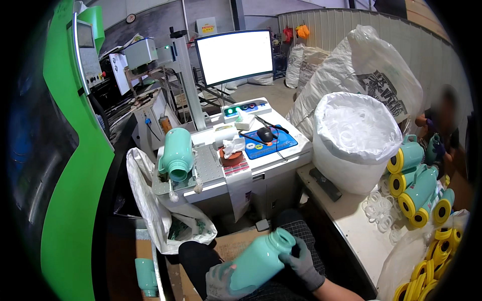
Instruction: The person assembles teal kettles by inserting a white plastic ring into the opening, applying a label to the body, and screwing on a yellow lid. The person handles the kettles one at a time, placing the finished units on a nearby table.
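Mint flask body held low over lap, long axis tilted up to the right; left hand fingers wrapped round its base, right hand fingers closed near the open neck, both equally close

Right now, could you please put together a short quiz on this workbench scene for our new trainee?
1. True or false: both gloved hands, left hand and right hand, grip the mint-green flask body.
2. What lies on the machine's fixture plate? A) a yellow cap B) another mint-green flask C) a black mouse
3. Fill in: the flasks stacked at the right carry ____ caps.

Key: 1 true; 2 B; 3 yellow.
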{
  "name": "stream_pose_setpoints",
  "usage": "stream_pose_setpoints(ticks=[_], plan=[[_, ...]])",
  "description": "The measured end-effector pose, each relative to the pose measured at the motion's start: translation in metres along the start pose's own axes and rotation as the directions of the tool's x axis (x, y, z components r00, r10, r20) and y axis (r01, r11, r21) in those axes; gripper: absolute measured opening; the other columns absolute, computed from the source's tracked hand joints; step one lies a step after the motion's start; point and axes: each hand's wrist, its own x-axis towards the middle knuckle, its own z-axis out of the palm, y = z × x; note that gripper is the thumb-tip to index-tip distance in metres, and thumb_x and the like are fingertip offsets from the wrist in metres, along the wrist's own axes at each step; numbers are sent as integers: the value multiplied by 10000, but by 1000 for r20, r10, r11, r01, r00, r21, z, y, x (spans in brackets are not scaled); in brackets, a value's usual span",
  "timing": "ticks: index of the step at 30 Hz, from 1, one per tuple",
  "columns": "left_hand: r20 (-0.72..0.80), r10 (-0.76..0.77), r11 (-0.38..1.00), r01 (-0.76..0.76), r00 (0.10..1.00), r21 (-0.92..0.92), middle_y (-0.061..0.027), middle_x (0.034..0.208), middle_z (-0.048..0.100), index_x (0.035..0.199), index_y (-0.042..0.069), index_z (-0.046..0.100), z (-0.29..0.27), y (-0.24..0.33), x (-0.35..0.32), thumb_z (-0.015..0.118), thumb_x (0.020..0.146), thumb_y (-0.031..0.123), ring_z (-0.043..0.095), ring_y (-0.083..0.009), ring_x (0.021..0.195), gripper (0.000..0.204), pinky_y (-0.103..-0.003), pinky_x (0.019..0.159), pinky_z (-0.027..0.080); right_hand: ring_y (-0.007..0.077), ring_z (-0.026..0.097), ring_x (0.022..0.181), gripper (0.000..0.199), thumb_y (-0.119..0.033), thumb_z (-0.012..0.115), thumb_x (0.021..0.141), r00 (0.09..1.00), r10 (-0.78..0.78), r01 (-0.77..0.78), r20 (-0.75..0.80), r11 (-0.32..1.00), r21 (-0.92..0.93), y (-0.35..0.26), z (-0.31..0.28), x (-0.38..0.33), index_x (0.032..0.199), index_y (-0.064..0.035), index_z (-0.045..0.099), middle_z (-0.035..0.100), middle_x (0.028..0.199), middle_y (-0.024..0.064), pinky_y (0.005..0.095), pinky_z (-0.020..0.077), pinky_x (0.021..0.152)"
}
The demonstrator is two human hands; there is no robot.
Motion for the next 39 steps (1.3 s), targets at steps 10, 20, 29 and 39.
stream_pose_setpoints(ticks=[10, 20, 29, 39], plan=[[399, 255, 954, -161, 881, -254, -180, 1309, 615, 1504, 23, 432, 3, 46, 90, 846, 781, 513, 620, -369, 1194, 966, -510, 1001, 500, 266, 571, 1336, 831, -236, 897, 772, 904, -67, 121, 421, 987, -103, -1, -36, -30, 1460, 7, 500, 571, 1455, 166, 420, 455, 1142], [563, 202, 972, -95, 801, -214, -91, 1233, 685, 1369, 99, 621, 41, 56, 102, 852, 731, 565, 608, -292, 1127, 823, -465, 1032, 446, 262, 486, 1415, 891, -248, 784, 893, 877, 0, 18, 481, 999, -34, 24, -49, -43, 1598, 12, 305, 488, 1534, 199, 410, 399, 1181], [566, 192, 966, -53, 802, -252, -170, 1224, 697, 1391, 45, 583, 65, 76, 111, 858, 729, 496, 684, -344, 1108, 847, -461, 1002, 512, 255, 451, 1436, 752, -310, 627, 1007, 932, 109, -188, 346, 961, 203, 39, -55, -38, 1602, 12, 298, 452, 1552, 181, 396, 380, 1195], [601, 162, 983, -181, 783, -29, -167, 1171, 685, 1424, 23, 536, 77, 78, 92, 840, 659, 609, 685, -292, 1084, 1010, -451, 1010, 506, 234, 569, 1295, 692, -211, 670, 925, 974, 79, -103, 213, 989, 105, 57, -36, -34, 1525, -16, 385, 567, 1385, 160, 383, 466, 1116]])
